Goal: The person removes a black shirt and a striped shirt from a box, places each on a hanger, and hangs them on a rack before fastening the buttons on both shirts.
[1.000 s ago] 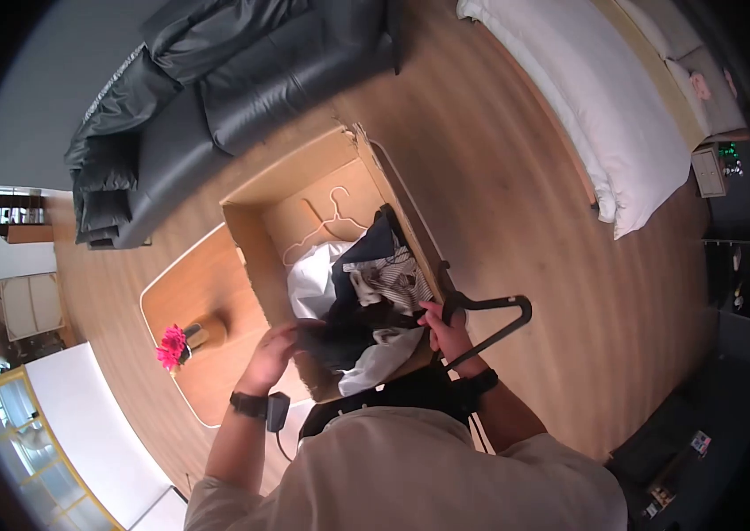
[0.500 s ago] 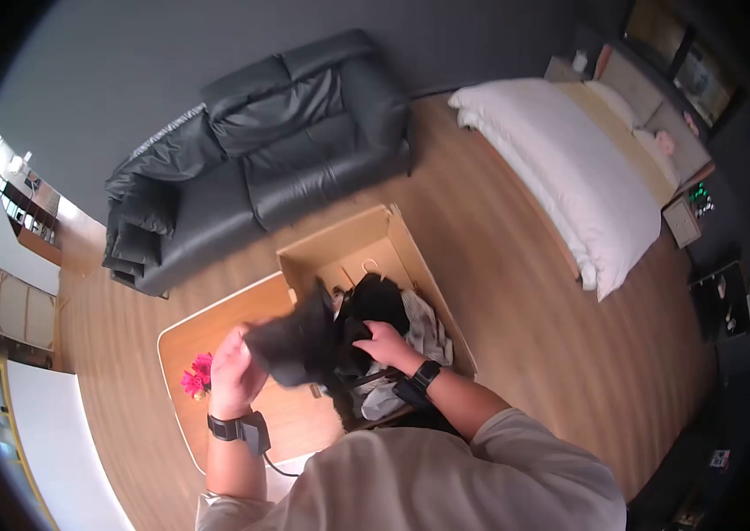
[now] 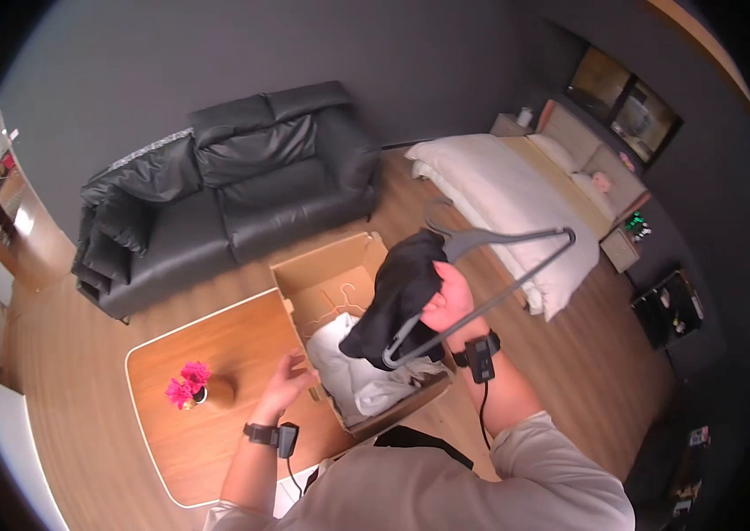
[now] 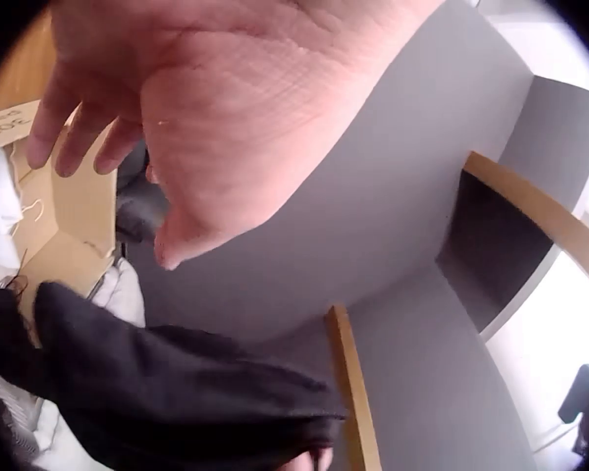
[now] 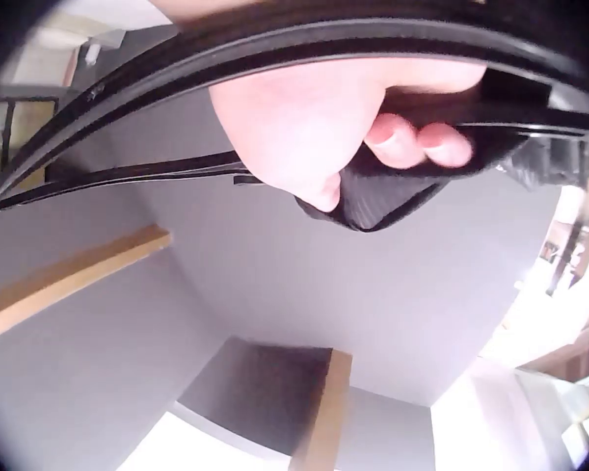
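Flowers: pink, at the far left on the wooden table; their container is hard to make out.
Left hand: fingers apart and loosely extended, holding nothing, beside the box's near-left edge; whether a fingertip touches cardboard I cannot tell.
Cardboard box: its right part is largely hidden by black cloth. The left wrist view shows dark print on it, turned and cut off, too partial to read surely.
White clothes: inside the box, their right side covered.
Pale hanger: in the box, lower part hidden.
Black garment: bunched above the box, left of the gripping fingers; its type cannot be told.
Right hand: thumb and fingers clamped on the black garment.
Dark hanger: around the right hand, its bar crossing before the wrist; its left end is partly hidden by cloth.
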`<state>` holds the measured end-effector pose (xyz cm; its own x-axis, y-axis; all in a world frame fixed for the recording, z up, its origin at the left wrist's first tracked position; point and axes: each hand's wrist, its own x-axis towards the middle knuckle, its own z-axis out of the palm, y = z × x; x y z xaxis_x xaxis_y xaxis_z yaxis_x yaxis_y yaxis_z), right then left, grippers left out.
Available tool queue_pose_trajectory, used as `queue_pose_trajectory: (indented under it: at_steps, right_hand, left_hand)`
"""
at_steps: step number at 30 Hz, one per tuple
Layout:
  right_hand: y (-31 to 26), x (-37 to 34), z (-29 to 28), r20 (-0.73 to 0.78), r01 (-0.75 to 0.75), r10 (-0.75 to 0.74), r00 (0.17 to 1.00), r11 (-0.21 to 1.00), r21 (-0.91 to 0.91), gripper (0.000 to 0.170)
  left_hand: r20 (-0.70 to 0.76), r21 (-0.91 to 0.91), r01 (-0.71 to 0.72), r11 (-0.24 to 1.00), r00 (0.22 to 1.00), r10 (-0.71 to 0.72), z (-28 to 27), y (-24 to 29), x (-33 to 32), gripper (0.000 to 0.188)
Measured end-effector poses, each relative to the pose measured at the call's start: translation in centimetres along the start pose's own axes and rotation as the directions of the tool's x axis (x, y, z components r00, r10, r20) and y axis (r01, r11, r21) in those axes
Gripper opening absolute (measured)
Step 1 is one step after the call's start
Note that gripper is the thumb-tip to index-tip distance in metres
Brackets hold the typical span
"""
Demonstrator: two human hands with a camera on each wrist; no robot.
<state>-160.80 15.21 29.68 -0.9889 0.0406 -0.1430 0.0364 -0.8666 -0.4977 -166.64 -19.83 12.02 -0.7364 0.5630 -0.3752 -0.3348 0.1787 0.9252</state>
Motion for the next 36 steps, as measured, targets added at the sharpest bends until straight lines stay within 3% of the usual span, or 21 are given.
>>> queue_pose_trajectory:
  at_steps: [2,3,5,8,9,10,12,13,14,16,17,20,22,25,26,27,28,30,32,33,36]
  right_hand:
    - [-0.6,-0.6,1.6,0.057,-0.007,0.008,0.998,1.0,-0.02,0.032]
    - [-1.2,-0.9,0.9,0.344,-0.067,0.056,0.937,0.998,0.02,0.035]
    - [-2.0,-4.9,6.6,-0.059,0.123,-0.125,0.99,0.991,-0.047,0.04]
    - [-5.1,-11.1,5.6,-0.023,0.297,-0.3,0.954,0.949,-0.103,0.048]
    - [-6.0,-13.5,5.1,-0.015,0.35,-0.354,0.935,0.93,-0.114,0.052]
    - [-6.4,-15.9,5.7,-0.121,0.422,-0.439,0.89,0.896,-0.14,0.052]
    - [-8.3,-20.8,0.2,0.07,0.483,-0.48,0.875,0.875,-0.036,0.051]
    - [-7.7,-22.9,1.9,-0.35,0.569,-0.595,0.724,0.801,-0.185,0.049]
    - [-7.9,-25.5,-0.6,-0.385,0.596,-0.609,0.693,0.785,-0.168,0.048]
    - [-7.6,-30.7,-4.3,-0.456,0.651,-0.628,0.63,0.748,-0.13,0.047]
    - [-7.2,-33.3,-5.5,-0.492,0.679,-0.633,0.598,0.726,-0.11,0.046]
    - [-5.6,-42.3,-12.4,-0.425,0.729,-0.656,0.624,0.684,0.015,0.042]
    - [-4.5,-48.5,-15.8,-0.381,0.759,-0.688,0.618,0.648,0.063,0.039]
    - [-1.7,-56.8,-22.6,-0.647,0.802,-0.65,0.399,0.589,-0.098,0.025]
    - [-0.6,-59.9,-24.6,-0.693,0.796,-0.643,0.326,0.583,-0.166,0.021]
    - [0.9,-63.1,-26.4,-0.787,0.774,-0.606,0.116,0.552,-0.311,0.023]
    - [2.3,-66.7,-27.7,-0.824,0.727,-0.567,0.024,0.575,-0.375,0.038]
    - [5.3,-73.5,-30.0,-0.866,0.573,-0.424,-0.265,0.654,-0.495,0.042]
    - [8.4,-79.8,-30.1,-0.829,0.455,-0.405,-0.387,0.698,-0.553,0.034]
    - [9.6,-82.7,-29.7,-0.852,0.493,-0.395,-0.345,0.696,-0.522,0.031]
    - [12.4,-89.8,-29.0,-0.884,0.631,-0.437,-0.163,0.643,-0.434,0.026]
  left_hand:
    - [0.1,0.091,-0.032,0.995,0.995,0.023,2.8,-1.7,1.6,0.1]
    - [0.099,0.132,-0.102,0.986,0.991,0.089,4.1,-2.4,2.5,0.106]
    - [0.099,0.216,-0.241,0.946,0.97,0.224,6.6,-3.1,3.7,0.118]
    - [0.012,-0.106,-0.363,0.926,0.931,0.366,10.4,0.6,3.4,0.123]
    - [-0.021,-0.038,-0.429,0.902,0.903,0.429,11.1,1.4,3.3,0.119]
    - [0.042,-0.119,-0.437,0.892,0.895,0.444,11.7,1.9,3.4,0.113]
    - [0.162,-0.277,-0.425,0.862,0.863,0.478,13.0,3.1,3.5,0.102]
    - [0.205,-0.332,-0.419,0.845,0.842,0.498,13.9,4.0,2.6,0.081]
    - [0.262,-0.01,-0.397,0.918,0.885,0.385,13.9,3.8,2.2,0.072]
    - [0.461,-0.257,-0.327,0.909,0.786,0.413,16.3,5.0,0.4,0.072]
    - [0.521,-0.411,-0.1,0.906,0.79,0.324,19.0,7.2,-1.5,0.067]
    - [0.648,-0.264,0.042,0.964,0.748,0.145,27.1,10.0,-4.6,0.041]
    - [0.65,-0.175,0.005,0.985,0.752,0.112,32.7,8.8,-5.1,0.034]
    - [0.636,-0.081,0.069,0.994,0.772,-0.001,40.5,6.3,-4.9,0.032]
    - [0.679,-0.085,0.071,0.994,0.734,0.006,43.6,6.3,-5.8,0.033]
    - [0.762,-0.081,0.038,0.996,0.647,0.038,46.7,6.3,-6.4,0.034]
    - [0.835,-0.076,0.009,0.997,0.547,0.059,50.1,6.4,-7.4,0.035]
    - [0.867,0.01,-0.058,0.998,0.498,0.02,57.9,7.1,-11.7,0.036]
    - [0.908,0.083,-0.09,0.993,0.416,-0.038,64.9,7.0,-16.2,0.034]
    - [0.923,0.132,-0.106,0.986,0.377,-0.083,68.1,6.3,-18.2,0.032]
    - [0.985,0.167,-0.095,0.981,0.066,-0.161,75.3,1.7,-19.7,0.031]
